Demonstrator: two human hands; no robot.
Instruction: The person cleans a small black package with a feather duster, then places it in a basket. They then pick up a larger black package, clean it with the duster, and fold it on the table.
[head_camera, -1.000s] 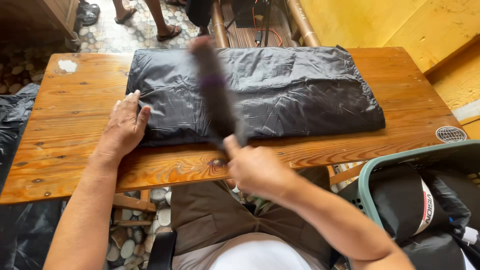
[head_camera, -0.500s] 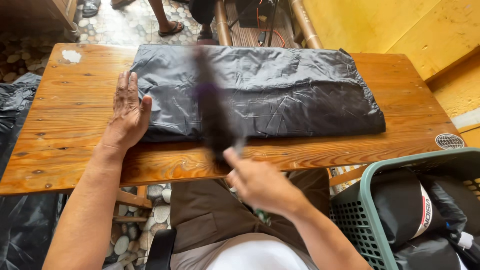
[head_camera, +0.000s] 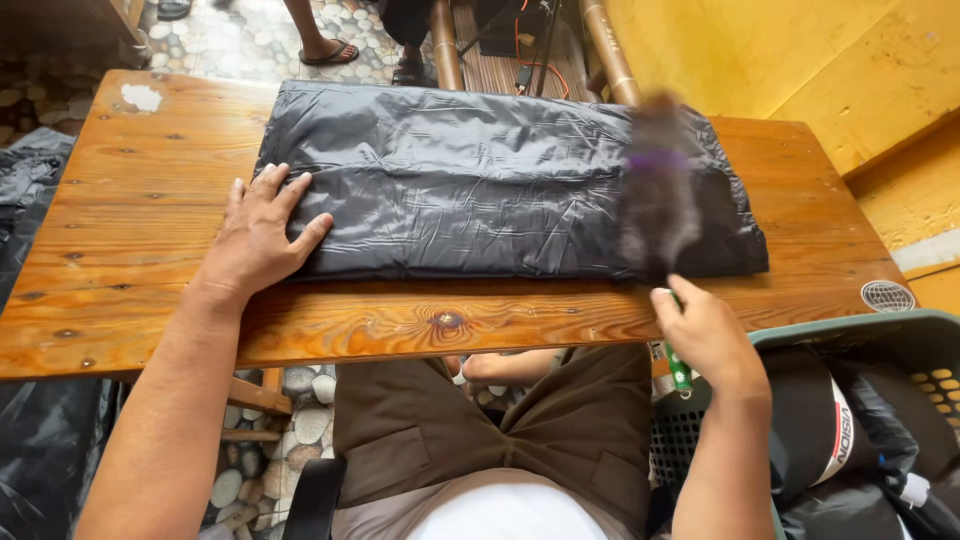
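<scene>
Brush (head_camera: 660, 190) swung rightward | wooden table (head_camera: 130, 200) | pebble floor (head_camera: 290, 400)

A small home workshop or open-air work area, by its look. A knotty varnished wooden surface (head_camera: 120, 300) stands on a pebble-mosaic floor (head_camera: 240, 30). Beyond the surface's far edge, bamboo poles (head_camera: 445, 45) and sandalled feet (head_camera: 325, 50); to its right, yellow walls (head_camera: 800, 60).
</scene>
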